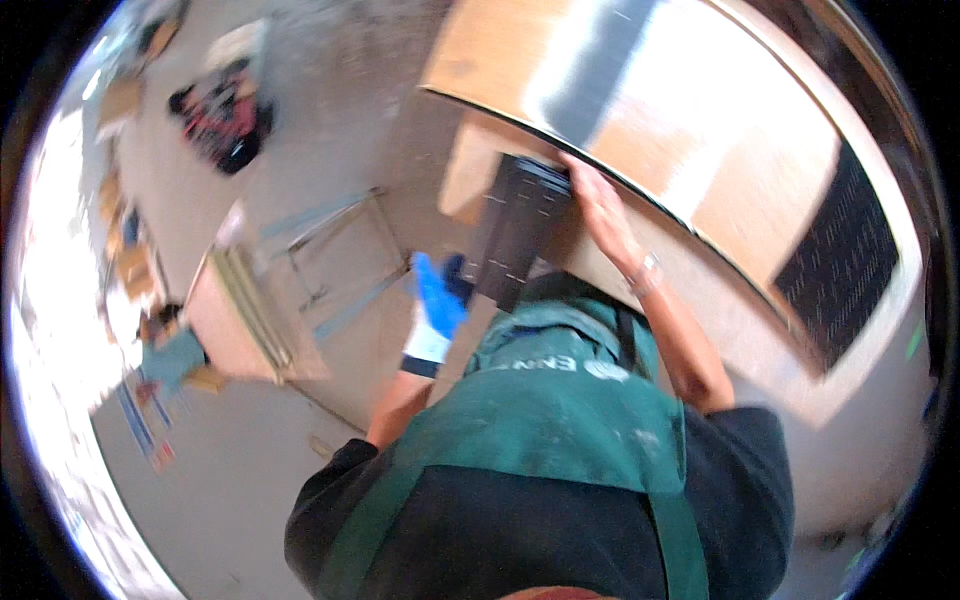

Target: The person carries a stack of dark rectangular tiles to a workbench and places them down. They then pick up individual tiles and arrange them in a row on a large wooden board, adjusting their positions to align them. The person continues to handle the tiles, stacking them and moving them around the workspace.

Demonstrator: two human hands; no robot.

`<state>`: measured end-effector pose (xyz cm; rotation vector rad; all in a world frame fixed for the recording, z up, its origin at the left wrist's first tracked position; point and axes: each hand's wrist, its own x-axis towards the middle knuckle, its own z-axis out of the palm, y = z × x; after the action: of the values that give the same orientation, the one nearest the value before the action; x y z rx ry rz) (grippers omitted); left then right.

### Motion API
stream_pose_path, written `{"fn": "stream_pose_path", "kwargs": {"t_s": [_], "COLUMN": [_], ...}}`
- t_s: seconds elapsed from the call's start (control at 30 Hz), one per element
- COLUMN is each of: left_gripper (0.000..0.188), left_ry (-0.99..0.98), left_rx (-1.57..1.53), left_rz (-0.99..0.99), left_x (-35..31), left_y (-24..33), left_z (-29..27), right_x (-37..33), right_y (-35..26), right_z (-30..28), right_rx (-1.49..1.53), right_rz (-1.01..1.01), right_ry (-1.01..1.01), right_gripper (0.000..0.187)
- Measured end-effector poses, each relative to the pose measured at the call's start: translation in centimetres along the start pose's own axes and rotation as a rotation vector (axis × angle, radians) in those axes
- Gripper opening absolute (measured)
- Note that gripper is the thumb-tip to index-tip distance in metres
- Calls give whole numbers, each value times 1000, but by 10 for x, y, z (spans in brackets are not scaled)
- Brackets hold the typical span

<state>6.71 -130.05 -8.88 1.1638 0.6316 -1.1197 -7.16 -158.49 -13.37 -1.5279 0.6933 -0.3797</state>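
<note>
Dark panel stack (515,225) is slanting off counter (490,55), by near edge. Right hand (605,215): fingers lying together against far end; left hand (438,298): pinch blurred, cannot tell. Uneven support could be letting layers slip.

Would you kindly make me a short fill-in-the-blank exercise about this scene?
1. The left hand wears a ____.
2. The right hand has a silvery band around its ____.
3. The black strips are between the two ____.
4. The overalls are ____ in colour.

Missing words: glove; wrist; hands; green.
</note>
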Motion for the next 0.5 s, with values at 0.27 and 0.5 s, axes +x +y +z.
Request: {"fn": "stream_pose_path", "kwargs": {"t_s": [0.27,0.5], "left_gripper": [62,52], "left_ry": [-168,37], "left_rx": [-602,-579], "left_rz": [-45,-11], "left_x": [-11,-12], "left_y": [-59,-72], "left_z": [54,65], "right_x": [1,-2], "right_y": [-22,-35], "right_z": [7,6], "right_rx": [81,101], "right_rz": [133,176], "right_ry": [-190,-245], "right_gripper": [68,70]}}
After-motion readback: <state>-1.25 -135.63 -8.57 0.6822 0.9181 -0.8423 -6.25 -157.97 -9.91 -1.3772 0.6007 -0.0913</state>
